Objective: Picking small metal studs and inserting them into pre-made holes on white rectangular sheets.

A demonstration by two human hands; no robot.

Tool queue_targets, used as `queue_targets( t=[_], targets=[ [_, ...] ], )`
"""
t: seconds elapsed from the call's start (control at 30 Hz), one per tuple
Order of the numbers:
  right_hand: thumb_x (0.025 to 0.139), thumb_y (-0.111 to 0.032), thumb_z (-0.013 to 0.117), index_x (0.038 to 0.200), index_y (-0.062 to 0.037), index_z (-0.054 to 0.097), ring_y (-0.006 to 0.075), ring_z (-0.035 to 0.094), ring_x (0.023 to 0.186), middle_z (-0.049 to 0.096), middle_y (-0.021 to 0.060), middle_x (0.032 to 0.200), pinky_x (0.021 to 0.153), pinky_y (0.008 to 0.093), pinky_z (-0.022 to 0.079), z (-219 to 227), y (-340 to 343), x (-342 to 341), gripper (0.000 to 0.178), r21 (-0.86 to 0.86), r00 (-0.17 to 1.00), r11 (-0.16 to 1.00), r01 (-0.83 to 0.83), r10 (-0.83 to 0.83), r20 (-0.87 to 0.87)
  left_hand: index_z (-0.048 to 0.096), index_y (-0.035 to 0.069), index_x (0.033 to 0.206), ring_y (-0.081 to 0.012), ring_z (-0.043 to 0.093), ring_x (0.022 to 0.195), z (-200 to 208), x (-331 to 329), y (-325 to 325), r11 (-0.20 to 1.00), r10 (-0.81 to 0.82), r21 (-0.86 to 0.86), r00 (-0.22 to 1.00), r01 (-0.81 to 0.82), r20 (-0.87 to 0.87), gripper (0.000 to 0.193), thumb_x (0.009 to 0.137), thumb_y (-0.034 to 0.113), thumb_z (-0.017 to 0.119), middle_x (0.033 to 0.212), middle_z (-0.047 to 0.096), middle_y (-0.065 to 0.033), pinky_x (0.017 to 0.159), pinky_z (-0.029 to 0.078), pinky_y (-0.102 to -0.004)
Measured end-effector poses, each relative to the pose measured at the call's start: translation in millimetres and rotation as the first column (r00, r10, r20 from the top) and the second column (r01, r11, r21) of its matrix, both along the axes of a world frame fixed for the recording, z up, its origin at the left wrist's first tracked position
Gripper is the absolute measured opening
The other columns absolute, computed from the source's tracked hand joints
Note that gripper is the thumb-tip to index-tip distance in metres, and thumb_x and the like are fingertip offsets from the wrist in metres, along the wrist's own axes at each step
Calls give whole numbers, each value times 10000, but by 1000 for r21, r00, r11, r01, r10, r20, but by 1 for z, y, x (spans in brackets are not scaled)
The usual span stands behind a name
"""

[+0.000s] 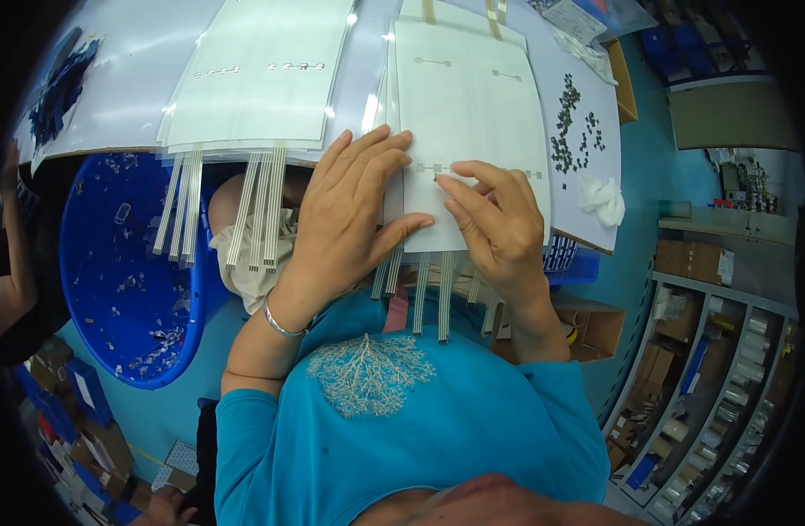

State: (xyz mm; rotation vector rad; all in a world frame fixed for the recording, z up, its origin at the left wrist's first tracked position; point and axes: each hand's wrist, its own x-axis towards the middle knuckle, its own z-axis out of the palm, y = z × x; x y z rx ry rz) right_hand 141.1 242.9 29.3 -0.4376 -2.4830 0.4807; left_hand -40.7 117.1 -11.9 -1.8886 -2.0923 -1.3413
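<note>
A white flexible sheet (472, 105) with rows of small metallic pads lies before me, on top of other sheets. Striped flat ribbon tails (444, 298) hang from its near edge over the table's side. My left hand (343, 210) rests on the sheet's left edge, fingers stretched out and thumb apart, holding nothing. Over the near row of pads, my right hand (500, 215) pinches a tiny dark piece (436, 178) between thumb and index finger. Many similar small dark pieces (563, 127) lie scattered on the table to the right of the sheet.
Another stack of white sheets (258, 105) with hanging tails lies to the left. Below the table's edge stands a blue tub (126, 263) with scraps inside. A crumpled white tissue (603, 202) sits at the right table corner. Another person's arm (15, 245) shows at far left.
</note>
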Motion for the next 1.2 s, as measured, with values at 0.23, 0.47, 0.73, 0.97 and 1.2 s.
queue_targets(
  t=[0.23, 0.47, 0.73, 0.97, 1.2],
  targets=[
    [885, -39, 837, 1200, -100, 853, 336, 649, 1253, 723, 134, 1361, 1028, 429, 564, -5, 15, -13, 321, 118, 998, 991, -56, 55, 12, 607, 55, 1233, -364, 587, 1456, 3, -1, -1, 1000, -9, -6, 1000, 9, -21, 551, 893, 403, 865, 1491, 673, -139, 1266, 390, -547],
    [907, -43, 818, 1199, -115, 851, 383, 578, 1432, 701, 133, 1439, 1143, 487, 496, -2, 23, -14, 303, 95, 989, 987, -126, 118, 91, 619, 60, 1205, -356, 589, 1458, 3, -1, 0, 1000, -6, -6, 1000, 6, -17, 524, 898, 406, 865, 1487, 679, -133, 1262, 397, -544],
    [918, -16, 796, 1174, -74, 836, 415, 523, 1505, 684, 164, 1475, 1187, 541, 447, -7, 27, -15, 266, 37, 980, 980, -196, 195, 31, 621, 58, 1200, -355, 597, 1450, 4, -2, 0, 1000, 2, -19, 1000, -3, -27, 542, 877, 406, 881, 1493, 680, -130, 1259, 397, -544],
    [948, 53, 754, 1170, -7, 808, 312, 724, 1170, 722, 183, 1343, 982, 380, 599, -8, 16, 34, 236, -120, 983, 988, 101, -117, -139, 672, 92, 1361, -351, 601, 1442, 2, 1, 4, 1000, 5, -17, 995, -7, -102, 621, 882, 435, 870, 1496, 682, -118, 1250, 409, -538],
    [1035, -58, 743, 1219, -19, 813, 196, 737, 1019, 775, 108, 1158, 853, 325, 581, -16, 39, 101, 201, -144, 790, 799, 584, -600, -126, 751, 174, 1395, -341, 603, 1444, 4, -6, -2, 995, -5, -100, 960, -24, -279, 593, 887, 457, 860, 1517, 679, -104, 1229, 443, -529]
  ],
)
